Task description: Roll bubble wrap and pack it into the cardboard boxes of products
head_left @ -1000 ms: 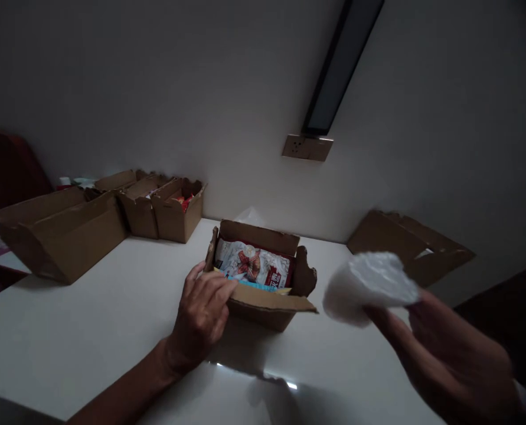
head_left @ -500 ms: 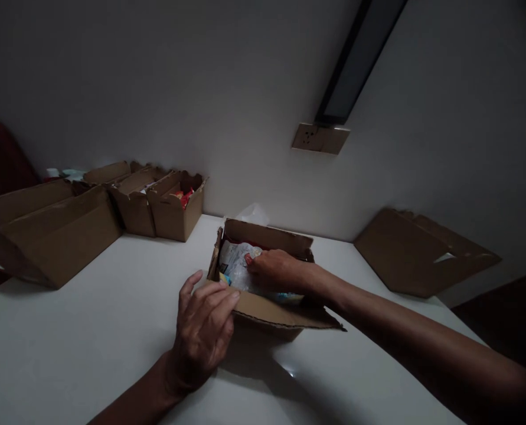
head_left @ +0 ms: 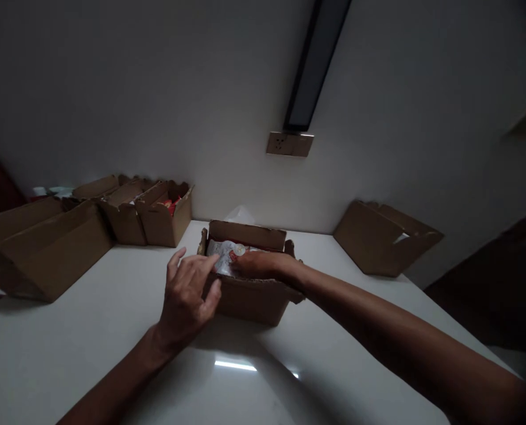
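An open cardboard box [head_left: 249, 301] stands on the white table in front of me. My left hand [head_left: 189, 289] is at its front left corner, fingers spread, the index finger over the rim and the thumb before the front wall. Whether it presses on the cardboard I cannot tell. Inside the box, my right hand [head_left: 258, 264] has its fingers closed at a small red piece [head_left: 233, 255] with a round, pale, clear-looking part beside it. A whitish printed plastic packet [head_left: 221, 251] lies under these fingertips. The front wall and my right forearm hide the rest of the contents.
Several open cardboard boxes [head_left: 159, 221] stand at the left, one with red packets [head_left: 170, 205]. Another cardboard box [head_left: 373, 242] tilts against the wall at the right. Behind the middle box lies clear plastic [head_left: 240, 214]. A socket plate [head_left: 290, 144] is on the wall.
The box's front flap, leaning out toward me before, now stands more upright. My left hand has moved from lying on that flap to the corner. The whole view has shifted and turned slightly.
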Motion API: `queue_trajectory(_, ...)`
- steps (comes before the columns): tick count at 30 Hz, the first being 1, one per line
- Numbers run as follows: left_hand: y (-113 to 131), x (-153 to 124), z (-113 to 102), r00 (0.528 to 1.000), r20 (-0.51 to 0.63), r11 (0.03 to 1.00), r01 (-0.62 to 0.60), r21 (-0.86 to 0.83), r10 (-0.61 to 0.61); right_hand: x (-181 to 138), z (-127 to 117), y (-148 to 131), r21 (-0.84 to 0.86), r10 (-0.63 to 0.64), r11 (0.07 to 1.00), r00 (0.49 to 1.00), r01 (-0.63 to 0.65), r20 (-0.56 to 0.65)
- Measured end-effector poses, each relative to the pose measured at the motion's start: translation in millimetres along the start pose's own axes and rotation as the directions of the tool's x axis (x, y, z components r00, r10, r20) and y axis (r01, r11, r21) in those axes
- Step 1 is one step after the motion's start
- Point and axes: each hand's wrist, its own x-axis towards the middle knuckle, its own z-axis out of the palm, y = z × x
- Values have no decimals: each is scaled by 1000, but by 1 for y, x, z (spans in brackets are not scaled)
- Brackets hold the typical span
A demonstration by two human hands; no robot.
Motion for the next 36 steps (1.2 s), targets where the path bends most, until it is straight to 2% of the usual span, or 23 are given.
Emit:
queue_trajectory(2, -8, 10, 1, 1000, 26, 998, 4, 65, -5, -13, -22, 8, 63, -6, 998, 999, 3, 48)
queue_trajectory(3, -12, 13, 3, 1000, 16, 996, 16, 91, -17, -24, -34, 14, 108, 6, 994, 1000, -10, 31)
queue_trajectory(5, -20, 12, 10, 996, -28, 992, 87, 94, -85, -56, -55, 28, 236, 112, 969, 982, -74, -151)
queue_trajectory(6, -23, 8, 13, 988, -52, 987, 149, 64, -146, -76, -60, 34, 307, 200, 945, 942, -112, -270)
queue_trajectory(8, -27, -5, 20, 947, -68, 949, 309, -59, -313, -117, -55, 45, 415, 376, 891, 812, -184, -446)
queue_trajectory(10, -28, -21, 25, 869, -1, 847, 482, -222, -495, -152, -29, 52, 479, 485, 842, 739, -248, -468)
queue_trajectory(11, -28, -29, 27, 817, 66, 771, 564, -297, -572, -165, -10, 53, 529, 527, 806, 730, -266, -436)
queue_trajectory(14, -29, -47, 31, 648, 317, 486, 743, -460, -692, -177, 54, 49, 686, 586, 682, 751, -254, -305)
queue_trajectory(16, -33, -51, 32, 587, 435, 337, 782, -525, -683, -164, 86, 40, 757, 583, 620, 767, -206, -269)
queue_trajectory(19, -40, -46, 36, 569, 488, 237, 777, -583, -662, -131, 101, 26, 808, 531, 585, 789, -77, -309)
queue_trajectory(22, -32, -31, 48, 539, 474, 190, 775, -603, -696, -118, 89, 22, 806, 526, 592, 763, -11, -376)
queue_trajectory(24, -13, -19, 58, 548, 475, 176, 762, -623, -689, -135, 80, 24, 803, 567, 595, 727, -38, -386)
queue_trajectory(27, 28, -9, 68, 609, 527, 165, 733, -660, -593, -186, 71, 27, 805, 644, 585, 660, -101, -386)
queue_trajectory(30, 58, -13, 64, 630, 598, 131, 735, -665, -495, -235, 72, 21, 756, 717, 620, 542, -210, -438)
queue_trajectory(32, 64, -25, 53, 601, 627, 110, 760, -641, -496, -251, 79, 8, 715, 721, 649, 509, -260, -469)
queue_trajectory(36, 46, -51, 31, 512, 657, 112, 827, -550, -554, -242, 97, -26, 714, 690, 664, 551, -223, -469)
